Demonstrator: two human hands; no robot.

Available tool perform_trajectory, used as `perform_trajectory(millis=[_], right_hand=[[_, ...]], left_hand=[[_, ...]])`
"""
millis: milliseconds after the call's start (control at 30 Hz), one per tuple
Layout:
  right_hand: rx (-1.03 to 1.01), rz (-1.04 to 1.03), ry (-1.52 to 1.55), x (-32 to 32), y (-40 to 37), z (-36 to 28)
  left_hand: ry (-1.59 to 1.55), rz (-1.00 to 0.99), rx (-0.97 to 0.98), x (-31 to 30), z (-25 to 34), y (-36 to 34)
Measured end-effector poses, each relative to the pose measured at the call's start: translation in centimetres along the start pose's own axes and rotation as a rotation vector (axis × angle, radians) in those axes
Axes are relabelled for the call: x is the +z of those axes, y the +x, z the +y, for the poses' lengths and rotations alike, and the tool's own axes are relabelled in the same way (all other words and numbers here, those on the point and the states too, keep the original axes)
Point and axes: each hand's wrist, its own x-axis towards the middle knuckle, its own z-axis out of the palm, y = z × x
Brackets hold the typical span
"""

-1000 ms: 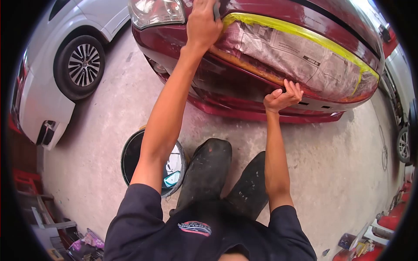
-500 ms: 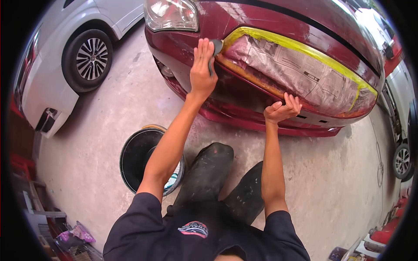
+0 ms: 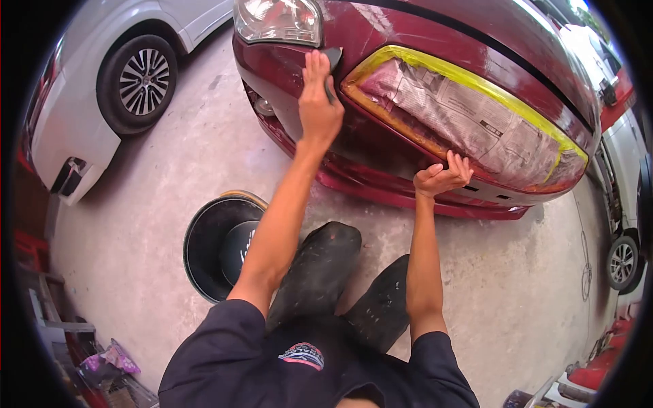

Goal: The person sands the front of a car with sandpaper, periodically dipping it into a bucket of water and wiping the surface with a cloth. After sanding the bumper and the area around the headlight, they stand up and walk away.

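My left hand (image 3: 318,109) lies with its fingers flat against the dark red bumper (image 3: 367,146), just below the headlight (image 3: 279,20). A dark grey piece of sandpaper (image 3: 333,57) is pinned beneath it, with one corner and an edge showing. Newspaper (image 3: 462,112), bordered by yellow masking tape (image 3: 469,73), covers the grille opening to the right of this hand. My right hand (image 3: 442,175) rests on the bumper at the opening's lower edge, palm turned up and fingers stretched out, holding nothing visible.
On the concrete floor at left stands a black bucket (image 3: 221,251), partly behind my left forearm. A silver vehicle (image 3: 75,115) is parked at far left, another car's wheel (image 3: 622,262) at far right. A cable (image 3: 585,272) lies on the floor nearby.
My left hand has slid with the sandpaper away from the taped corner, toward the headlight. My right hand stays at the opening's lower edge. The view has shifted slightly.
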Motion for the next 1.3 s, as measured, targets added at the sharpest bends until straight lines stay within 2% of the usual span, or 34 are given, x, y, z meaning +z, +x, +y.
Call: perform_trajectory(millis=[67,100,200,233,333,367,400,467,533,600,700,800,833,967,1033,1133,1200,1300], right_hand=[[-0.002,0.004,0.004,0.3,0.0,0.0],[-0.007,0.005,0.005,0.2,0.0,0.1],[0.000,0.013,0.002,0.7,0.1,0.2],[0.009,0.007,0.000,0.4,-0.2,0.1],[0.006,0.006,0.009,0.4,-0.1,0.0],[-0.003,0.004,0.005,0.4,-0.2,0.1],[0.001,0.008,0.008,0.6,-0.1,0.0],[0.003,0.008,0.006,0.2,0.0,-0.1],[0.014,0.005,-0.004,0.0,0.0,-0.3],[0.024,-0.002,-0.009,0.2,-0.1,-0.3],[-0.011,0.003,-0.009,0.2,0.2,-0.2],[0.000,0.001,-0.017,0.2,0.0,-0.1],[0.000,-0.004,-0.023,0.0,-0.1,0.0],[0.010,0.002,-0.018,0.6,0.0,-0.2],[0.004,-0.011,-0.019,-0.2,-0.3,0.1],[0.003,-0.008,-0.001,0.3,-0.1,-0.2],[0.010,-0.015,0.009,0.0,0.1,-0.2],[0.017,0.009,-0.015,0.4,0.5,0.0]], left_hand=[[-0.052,0.015,-0.017,0.5,1.7,-2.9],[0.007,-0.041,0.018,0.3,1.3,-3.5],[0.025,0.038,-0.113,-0.1,-2.1,0.3],[-0.035,0.068,-0.263,-0.2,-2.4,2.0],[-0.010,0.054,-0.087,0.1,0.2,-0.3],[-0.029,-0.015,0.081,0.5,1.4,-2.3],[0.001,-0.086,0.077,0.4,1.5,-3.1],[0.053,-0.033,0.116,-0.5,-1.3,-0.5],[-0.020,0.101,-0.153,-0.6,-3.9,2.6],[0.041,0.116,-0.134,-0.2,-3.4,2.2],[-0.059,-0.095,0.072,-0.6,0.5,-2.7],[-0.041,0.074,-0.205,-0.9,-3.3,1.7],[-0.055,0.062,-0.368,-0.9,-4.0,3.1],[-0.052,-0.045,0.044,0.2,0.2,-2.9],[-0.042,-0.041,0.083,0.9,0.4,-1.9],[-0.041,-0.114,0.180,1.3,-0.1,3.8],[-0.063,-0.201,0.228,0.5,0.0,4.2],[-0.073,-0.197,0.306,0.7,-1.4,2.6]])
